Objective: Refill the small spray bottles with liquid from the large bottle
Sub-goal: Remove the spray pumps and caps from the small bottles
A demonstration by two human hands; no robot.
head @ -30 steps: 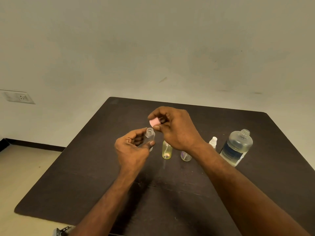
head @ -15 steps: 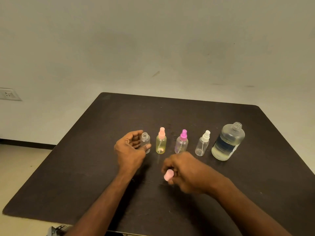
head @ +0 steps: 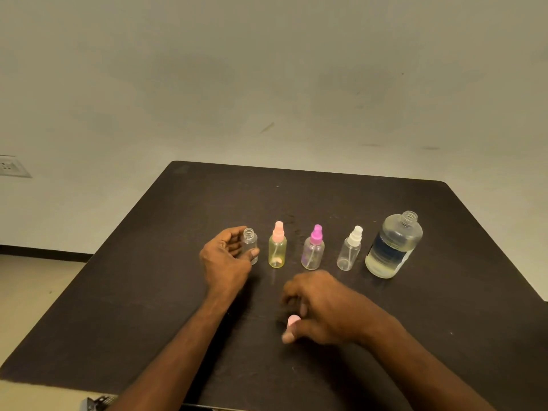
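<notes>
My left hand holds a small clear spray bottle with its top off, upright on the dark table. To its right stand a yellow bottle with a pale pink sprayer, a pinkish bottle with a magenta sprayer and a clear bottle with a white sprayer. The large bottle, uncapped and partly filled with clear liquid, stands at the right end of the row. My right hand is low over the table in front of the row and pinches a pink sprayer cap.
The table's far edge meets a pale wall. A wall socket is at the far left. A small dark object pokes out past the table's near edge.
My right hand has carried the pink cap from above the open bottle down to the table in front of the row. My left hand has lowered the open bottle onto the table.
</notes>
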